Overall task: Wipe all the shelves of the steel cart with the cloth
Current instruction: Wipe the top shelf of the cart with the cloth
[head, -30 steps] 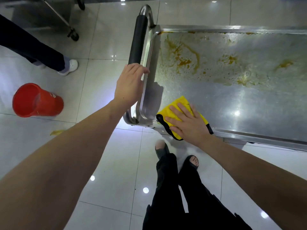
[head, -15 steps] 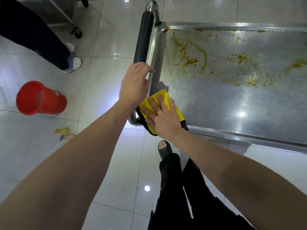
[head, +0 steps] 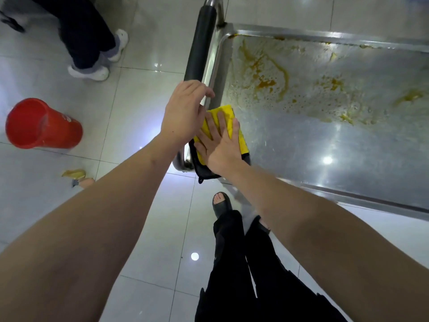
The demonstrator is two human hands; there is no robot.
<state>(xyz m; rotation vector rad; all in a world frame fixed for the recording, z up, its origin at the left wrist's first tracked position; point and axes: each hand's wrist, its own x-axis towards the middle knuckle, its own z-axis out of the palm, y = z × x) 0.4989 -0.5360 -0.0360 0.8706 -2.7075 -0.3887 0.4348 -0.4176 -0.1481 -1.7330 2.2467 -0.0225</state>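
The floor [head: 69, 228] is glossy pale tile with grey grout lines and lamp glints. The cart [head: 348, 147] stands on it; its top shelf [head: 325, 140] is a flat steel tray with a raised rounded rim, smooth and shiny along the near edge, filmed with dried foam and orange-brown stains towards the far edge and far left corner. A black padded handle [head: 199, 43] on a steel tube runs along the shelf's left edge.

The left hand [head: 183, 112] rests on the handle's near end, fingers [head: 204, 88] curled over it. The right hand [head: 218, 145] lies flat on the cloth [head: 228, 115], fingers straight and spread, released rather than grasping, pressing it down. The cloth is soft yellow microfibre, folded square, with a black hem; it sits in the shelf's near left corner, its far part showing beyond the fingertips and its black edge hanging over the rim under the wrist.

A red plastic bucket [head: 44, 124], tapered and round, stands on the floor left of the cart.
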